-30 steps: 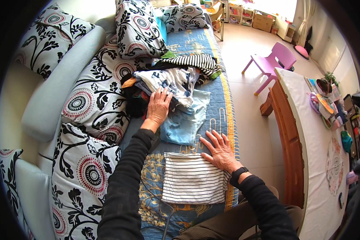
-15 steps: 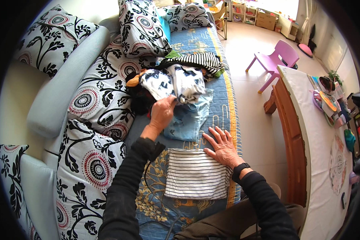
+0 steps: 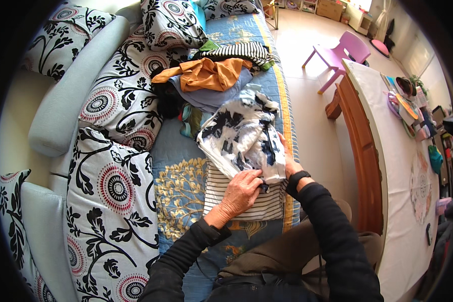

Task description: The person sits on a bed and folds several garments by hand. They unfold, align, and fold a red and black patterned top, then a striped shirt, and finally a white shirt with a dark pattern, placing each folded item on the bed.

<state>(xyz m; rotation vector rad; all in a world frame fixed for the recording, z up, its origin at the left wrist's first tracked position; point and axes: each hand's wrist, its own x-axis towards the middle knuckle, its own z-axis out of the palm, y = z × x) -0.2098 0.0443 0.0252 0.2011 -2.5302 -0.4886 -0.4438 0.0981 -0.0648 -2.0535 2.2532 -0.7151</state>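
A white garment with black blotches (image 3: 236,133) lies bunched over a folded striped cloth (image 3: 256,213), white with thin dark lines. My left hand (image 3: 240,194) is closed on the garment's near edge, its fingers pinching the fabric. At the garment's right side, my right hand (image 3: 290,163) grips the edge, with part of its fingers hidden behind the cloth. A scrap of light blue fabric (image 3: 250,91) shows at the garment's far end. Beyond it lies a clothes pile: an orange garment (image 3: 206,73) on a grey-blue one (image 3: 206,96), with black-and-white striped fabric (image 3: 244,52) behind.
The clothes rest on a blue quilted cover (image 3: 178,163) with a yellow border. Patterned cushions (image 3: 113,183) line the left side. To the right stand a table with a white cloth (image 3: 402,216) and wooden legs, and a pink child's chair (image 3: 337,53).
The blotched garment has come off the pile toward me, over the folded striped cloth, uncovering the orange garment. My right hand has gone from lying flat to holding the garment's edge.
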